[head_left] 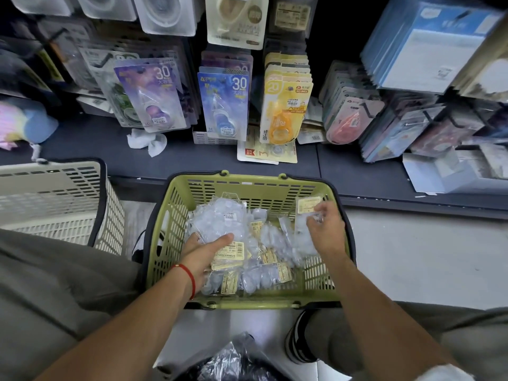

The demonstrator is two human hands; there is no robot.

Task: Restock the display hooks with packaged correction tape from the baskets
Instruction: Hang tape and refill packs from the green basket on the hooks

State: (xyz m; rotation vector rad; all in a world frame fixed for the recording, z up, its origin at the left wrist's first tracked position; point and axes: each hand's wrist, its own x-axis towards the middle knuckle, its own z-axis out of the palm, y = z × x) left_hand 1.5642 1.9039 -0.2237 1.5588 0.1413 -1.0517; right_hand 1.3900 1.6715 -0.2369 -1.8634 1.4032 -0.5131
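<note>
Both hands reach into the green plastic basket (176, 215) that sits on the floor in front of the low dark shelf (220, 160). The left hand (204, 250), a red string bracelet (188, 276) on its wrist, lies on the heap of clear-wrapped correction tape packets (247, 243) with its thumb stretched across a yellow-labelled one; the fingers are buried beneath the stack, seemingly curled round it. The right hand (328, 225) hovers over the right side of the heap, fingertips bent and pinching the edge of a transparent packet (302, 229). Above the shelf, carded correction tapes hang on display hooks: a purple pack (154, 97), a blue pack (224, 103) and a yellow pack (286, 105) side by side. A crumpled white tissue (147, 143) lies on the shelf below the purple one. A beige basket (55, 199) stands left of the green one.
</note>
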